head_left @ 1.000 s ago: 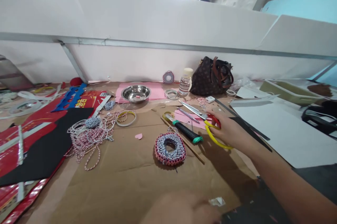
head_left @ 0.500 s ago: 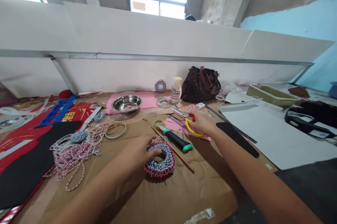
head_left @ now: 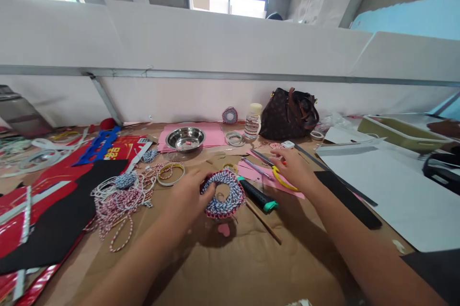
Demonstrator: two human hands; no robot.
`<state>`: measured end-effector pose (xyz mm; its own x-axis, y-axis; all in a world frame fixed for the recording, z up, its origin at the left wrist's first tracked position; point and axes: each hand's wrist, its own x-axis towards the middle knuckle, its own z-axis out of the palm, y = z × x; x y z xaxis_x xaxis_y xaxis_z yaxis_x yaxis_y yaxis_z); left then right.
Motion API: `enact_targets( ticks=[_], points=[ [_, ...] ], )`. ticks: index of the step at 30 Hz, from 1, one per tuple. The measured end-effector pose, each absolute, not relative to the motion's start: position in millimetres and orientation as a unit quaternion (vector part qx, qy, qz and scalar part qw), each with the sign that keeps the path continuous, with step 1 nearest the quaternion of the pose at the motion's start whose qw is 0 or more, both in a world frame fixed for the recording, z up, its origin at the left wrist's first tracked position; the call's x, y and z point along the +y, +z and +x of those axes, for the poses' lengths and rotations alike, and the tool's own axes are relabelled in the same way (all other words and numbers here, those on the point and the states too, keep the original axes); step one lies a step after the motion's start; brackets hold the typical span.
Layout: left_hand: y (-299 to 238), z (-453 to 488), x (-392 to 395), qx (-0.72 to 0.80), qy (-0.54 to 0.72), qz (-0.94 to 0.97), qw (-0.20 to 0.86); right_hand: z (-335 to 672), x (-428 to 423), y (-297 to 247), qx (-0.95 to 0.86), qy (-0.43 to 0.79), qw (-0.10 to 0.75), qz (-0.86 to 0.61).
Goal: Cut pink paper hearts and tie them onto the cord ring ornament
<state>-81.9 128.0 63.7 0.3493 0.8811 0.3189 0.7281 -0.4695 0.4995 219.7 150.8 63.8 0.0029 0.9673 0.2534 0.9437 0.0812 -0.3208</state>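
Observation:
My left hand (head_left: 187,197) grips a woven ring of red, white and blue cord (head_left: 224,193) and holds it tilted up off the brown paper. A small pink heart (head_left: 224,229) lies on the paper just under the ring. My right hand (head_left: 293,167) rests palm down on the yellow-handled scissors (head_left: 276,170), which lie on a pink sheet (head_left: 268,175); its fingers curl over the handles. A black knife with a green end (head_left: 257,195) lies between the two hands.
A tangle of red-white cord (head_left: 118,196) and a tape ring (head_left: 171,173) lie to the left. A steel bowl (head_left: 185,139), a bottle (head_left: 253,121) and a brown handbag (head_left: 289,114) stand at the back. White board (head_left: 391,186) and a black strip (head_left: 347,198) lie to the right.
My left hand came in, took hold of the woven ring and lifted it off the paper, uncovering a pink heart. My right hand laid the scissors down and stays on them.

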Motion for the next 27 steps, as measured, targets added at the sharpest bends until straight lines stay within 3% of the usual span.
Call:
enact_targets(
  ticks=[4, 5, 8, 12, 14, 20, 27],
  points=[
    [78, -89, 126, 0.474, 0.342, 0.812, -0.002, 156, 129, 85, -0.773, 0.201, 0.243, -0.550],
    [81, -91, 125, 0.462, 0.351, 0.814, -0.035, 142, 125, 86, -0.770, 0.296, 0.276, -0.494],
    [84, -98, 129, 0.445, 0.362, 0.819, -0.027, 117, 124, 85, -0.718, 0.397, 0.356, -0.447],
    [71, -108, 143, 0.461, 0.373, 0.780, 0.202, 121, 136, 71, -0.672, 0.382, 0.448, -0.450],
    [61, -110, 148, 0.461, 0.378, 0.760, 0.260, 127, 139, 63, -0.680, 0.346, 0.465, -0.449],
    [48, -105, 145, 0.498, 0.391, 0.733, 0.249, 127, 127, 52, -0.737, 0.136, 0.411, -0.520],
    [46, -111, 142, 0.469, 0.427, 0.742, 0.217, 119, 115, 52, -0.749, 0.137, 0.379, -0.525]
  ],
)
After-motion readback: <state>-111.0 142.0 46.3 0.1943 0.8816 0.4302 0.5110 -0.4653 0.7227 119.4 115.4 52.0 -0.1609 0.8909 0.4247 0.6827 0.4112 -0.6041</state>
